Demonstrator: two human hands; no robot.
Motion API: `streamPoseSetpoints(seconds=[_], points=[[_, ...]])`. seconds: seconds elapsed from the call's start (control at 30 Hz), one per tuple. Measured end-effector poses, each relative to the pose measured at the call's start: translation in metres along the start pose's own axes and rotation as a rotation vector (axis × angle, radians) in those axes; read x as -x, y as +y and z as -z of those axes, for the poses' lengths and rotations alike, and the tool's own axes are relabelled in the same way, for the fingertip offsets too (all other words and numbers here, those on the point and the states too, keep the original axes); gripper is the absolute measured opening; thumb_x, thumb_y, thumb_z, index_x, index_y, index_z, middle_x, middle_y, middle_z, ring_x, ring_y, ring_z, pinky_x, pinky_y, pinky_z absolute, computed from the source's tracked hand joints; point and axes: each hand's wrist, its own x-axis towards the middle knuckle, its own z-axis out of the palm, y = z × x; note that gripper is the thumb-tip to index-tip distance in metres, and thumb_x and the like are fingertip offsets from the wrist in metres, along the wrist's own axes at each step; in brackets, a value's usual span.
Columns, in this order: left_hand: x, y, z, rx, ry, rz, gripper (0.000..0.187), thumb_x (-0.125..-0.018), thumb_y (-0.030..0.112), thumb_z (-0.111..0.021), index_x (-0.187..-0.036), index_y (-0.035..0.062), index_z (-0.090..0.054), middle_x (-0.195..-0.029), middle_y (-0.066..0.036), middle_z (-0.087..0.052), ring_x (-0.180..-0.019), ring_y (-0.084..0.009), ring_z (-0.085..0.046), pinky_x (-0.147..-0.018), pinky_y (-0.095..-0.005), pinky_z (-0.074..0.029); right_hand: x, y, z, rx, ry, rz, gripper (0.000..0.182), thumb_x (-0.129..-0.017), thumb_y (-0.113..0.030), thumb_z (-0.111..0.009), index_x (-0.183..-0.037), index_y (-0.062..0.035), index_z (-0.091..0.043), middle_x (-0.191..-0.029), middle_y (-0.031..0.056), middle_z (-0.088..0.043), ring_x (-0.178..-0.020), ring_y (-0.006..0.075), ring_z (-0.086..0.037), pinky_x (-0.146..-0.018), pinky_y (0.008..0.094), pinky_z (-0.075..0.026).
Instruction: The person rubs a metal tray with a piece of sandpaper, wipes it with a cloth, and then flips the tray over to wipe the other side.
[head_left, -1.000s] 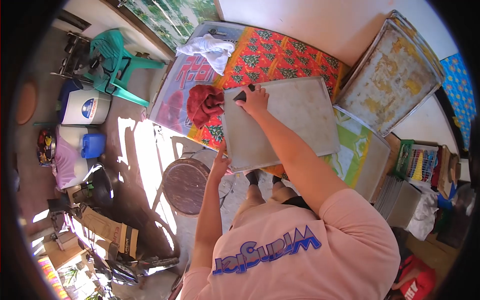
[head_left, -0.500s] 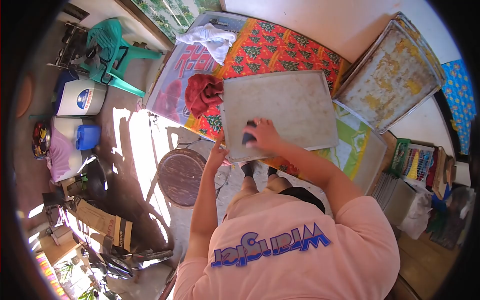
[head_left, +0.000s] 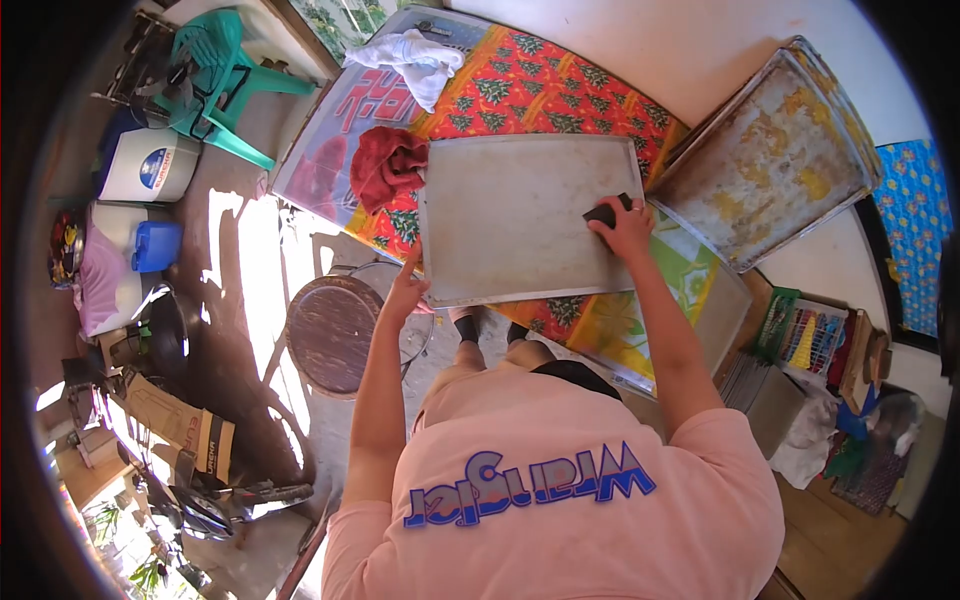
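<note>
A flat grey metal tray lies on the table's red patterned cloth. My right hand is closed around a dark scrubbing pad, pressed on the tray near its right edge. At the tray's lower left corner is my left hand, its index finger stretched along the left edge and the other fingers by the corner. A crumpled red cloth touches the tray's upper left side.
Several stained trays lean at the right against the wall. A white cloth lies at the table's far end. Below left of the table stands a round brown stool. A green chair is at the upper left.
My right hand has moved with the dark pad from the tray's lower left part to its right edge. My left hand stays at the lower left corner. The whole view has shifted slightly.
</note>
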Motion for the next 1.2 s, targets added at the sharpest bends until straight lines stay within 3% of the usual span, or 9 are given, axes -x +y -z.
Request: streamPoseSetpoints(seconds=[0.03, 0.13, 0.3, 0.43, 0.53, 0.67, 0.8, 1.0, 1.2], points=[[-0.003, -0.004, 0.002, -0.003, -0.006, -0.005, 0.081, -0.088, -0.001, -0.052, -0.149, 0.0421, -0.02, -0.077, -0.011, -0.062, -0.049, -0.0176, -0.062, -0.044, -0.0307, -0.054, 0.004, 0.001, 0.002, 0.025, 0.039, -0.048, 0.047, -0.062, -0.039, -0.08, -0.106, -0.0285, -0.065, -0.104, 0.014, -0.058, -0.096, 0.0369, -0.055, -0.083, 0.0485, -0.044], [-0.005, -0.004, -0.001, -0.003, -0.001, -0.007, 0.081, -0.088, -0.001, -0.052, -0.149, 0.0418, -0.02, -0.076, -0.011, -0.061, -0.049, -0.0179, -0.061, -0.044, -0.0311, -0.054, 0.043, -0.047, -0.016, -0.026, -0.165, 0.319, 0.047, -0.064, -0.043, -0.079, -0.107, -0.0294, -0.064, -0.11, 0.0146, -0.054, -0.1, 0.0362, -0.052, -0.085, 0.0499, -0.04], [-0.002, 0.001, -0.004, -0.025, 0.028, -0.012, 0.081, -0.087, -0.001, -0.052, -0.15, 0.0404, -0.02, -0.077, -0.012, -0.062, -0.049, -0.0186, -0.061, -0.045, -0.0317, -0.055, 0.007, -0.012, -0.01, 0.011, 0.133, -0.045, 0.047, -0.064, -0.044, -0.079, -0.106, -0.0307, -0.064, -0.106, 0.0135, -0.054, -0.101, 0.0363, -0.052, -0.087, 0.0502, -0.04], [0.0, 0.002, -0.007, -0.055, 0.053, -0.002, 0.079, -0.088, -0.001, -0.05, -0.15, 0.039, -0.021, -0.075, -0.011, -0.061, -0.048, -0.0181, -0.061, -0.045, -0.0311, -0.055, 0.032, -0.022, -0.008, -0.098, -0.235, 0.372, 0.046, -0.064, -0.04, -0.078, -0.107, -0.0294, -0.063, -0.109, 0.0136, -0.054, -0.101, 0.0366, -0.053, -0.089, 0.0499, -0.039], [0.001, 0.003, -0.008, -0.08, 0.064, -0.018, 0.078, -0.088, -0.002, -0.048, -0.15, 0.0376, -0.021, -0.072, -0.009, -0.06, -0.047, -0.0174, -0.061, -0.044, -0.0302, -0.054, 0.05, 0.011, -0.005, -0.11, -0.107, 0.498, 0.048, -0.065, -0.042, -0.078, -0.108, -0.0287, -0.064, -0.107, 0.0155, -0.055, -0.1, 0.0386, -0.054, -0.087, 0.0507, -0.041], [-0.001, 0.0, -0.005, -0.069, 0.053, -0.016, 0.079, -0.088, -0.002, -0.048, -0.151, 0.0361, -0.019, -0.073, -0.011, -0.062, -0.047, -0.0159, -0.06, -0.044, -0.0286, -0.053, 0.042, 0.067, 0.031, 0.05, -0.037, -0.071, 0.049, -0.065, -0.044, -0.079, -0.109, -0.0315, -0.062, -0.114, 0.0141, -0.052, -0.108, 0.037, -0.049, -0.091, 0.0498, -0.038], [0.002, 0.006, -0.009, -0.069, 0.048, -0.024, 0.081, -0.088, -0.003, -0.048, -0.151, 0.0369, -0.016, -0.074, -0.01, -0.063, -0.047, -0.015, -0.06, -0.044, -0.0275, -0.053, 0.074, 0.032, 0.03, 0.081, -0.268, 0.263, 0.049, -0.067, -0.042, -0.078, -0.111, -0.0298, -0.062, -0.113, 0.0125, -0.052, -0.109, 0.0343, -0.05, -0.088, 0.0468, -0.038], [0.002, 0.006, -0.009, -0.067, 0.047, -0.021, 0.082, -0.088, -0.005, -0.047, -0.151, 0.0375, -0.017, -0.074, -0.01, -0.064, -0.047, -0.014, -0.06, -0.043, -0.0273, -0.053, 0.062, 0.065, 0.036, 0.059, 0.063, -0.334, 0.05, -0.067, -0.042, -0.078, -0.113, -0.0282, -0.063, -0.114, 0.0115, -0.052, -0.108, 0.0344, -0.048, -0.088, 0.0466, -0.038], [-0.008, 0.0, -0.001, -0.12, 0.091, -0.009, 0.081, -0.088, -0.005, -0.046, -0.15, 0.039, -0.019, -0.073, -0.011, -0.061, -0.043, -0.0153, -0.058, -0.042, -0.0294, -0.054, 0.075, 0.02, 0.014, -0.038, -0.13, 0.083, 0.048, -0.066, -0.043, -0.079, -0.109, -0.0323, -0.062, -0.117, 0.0124, -0.051, -0.109, 0.0349, -0.047, -0.089, 0.0471, -0.036]])
